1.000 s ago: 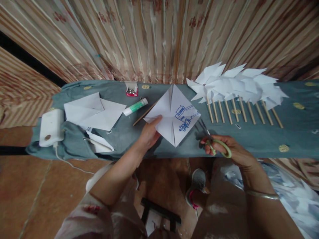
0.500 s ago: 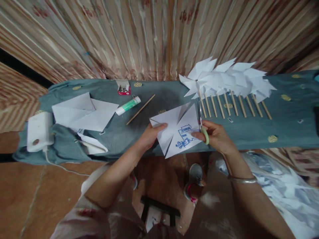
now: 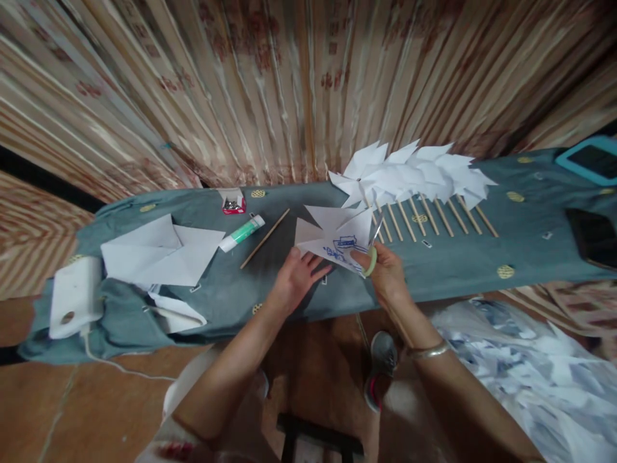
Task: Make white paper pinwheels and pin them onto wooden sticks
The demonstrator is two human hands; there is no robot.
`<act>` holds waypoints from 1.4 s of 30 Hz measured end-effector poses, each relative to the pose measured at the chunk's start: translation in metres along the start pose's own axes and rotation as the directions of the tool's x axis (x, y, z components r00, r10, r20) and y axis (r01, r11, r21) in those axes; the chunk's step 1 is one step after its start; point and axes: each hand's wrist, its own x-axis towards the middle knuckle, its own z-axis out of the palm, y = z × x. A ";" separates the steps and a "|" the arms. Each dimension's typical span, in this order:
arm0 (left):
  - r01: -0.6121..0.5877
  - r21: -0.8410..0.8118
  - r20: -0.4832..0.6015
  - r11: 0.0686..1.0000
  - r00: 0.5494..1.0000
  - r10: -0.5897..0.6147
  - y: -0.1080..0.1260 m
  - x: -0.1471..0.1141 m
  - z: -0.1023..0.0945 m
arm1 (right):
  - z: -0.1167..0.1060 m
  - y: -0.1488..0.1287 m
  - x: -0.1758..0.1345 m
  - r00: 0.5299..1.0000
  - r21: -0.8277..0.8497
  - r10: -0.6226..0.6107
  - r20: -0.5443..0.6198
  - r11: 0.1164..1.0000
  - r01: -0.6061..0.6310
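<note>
A white square of paper (image 3: 315, 236) with slits cut in from its corners and a blue drawing hangs over the table between my hands. My right hand (image 3: 388, 276) is closed around scissors (image 3: 371, 262) with pale green handles, their blades pointing away from me, and its thumb lies on the paper's right part. At the lower left edge of the paper, my left hand (image 3: 295, 280) has its fingers spread; whether it touches the sheet is hard to see. Just beyond are several overlapping white paper pinwheels (image 3: 409, 173) on wooden sticks, laid in a row.
A loose wooden stick (image 3: 265, 238), a glue stick (image 3: 241, 233) and a red box of small metal pieces (image 3: 234, 203) lie left. Farther left are folded paper sheets (image 3: 144, 247) and a white device (image 3: 76, 297). A blue-framed tablet (image 3: 590, 159) and a dark phone (image 3: 592, 238) lie right.
My left hand has loosened its grip on the paper and spread its fingers. The paper has turned in my right hand, its drawing now nearer the lower edge. The view has shifted right.
</note>
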 end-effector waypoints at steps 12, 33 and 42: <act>-0.191 0.202 -0.037 0.961 0.979 0.202 -0.017 0.005 0.007 | 0.023 0.011 0.009 0.993 0.012 -0.105 -0.054 0.994 0.106; -0.321 0.719 -0.179 0.617 0.771 0.611 0.009 0.031 -0.035 | 0.018 -0.002 -0.026 0.935 -0.359 0.096 0.342 0.933 0.035; -0.352 0.758 -0.168 0.549 0.708 0.686 0.019 0.040 -0.042 | -0.005 0.000 -0.042 0.724 -0.537 0.427 0.542 0.839 -0.093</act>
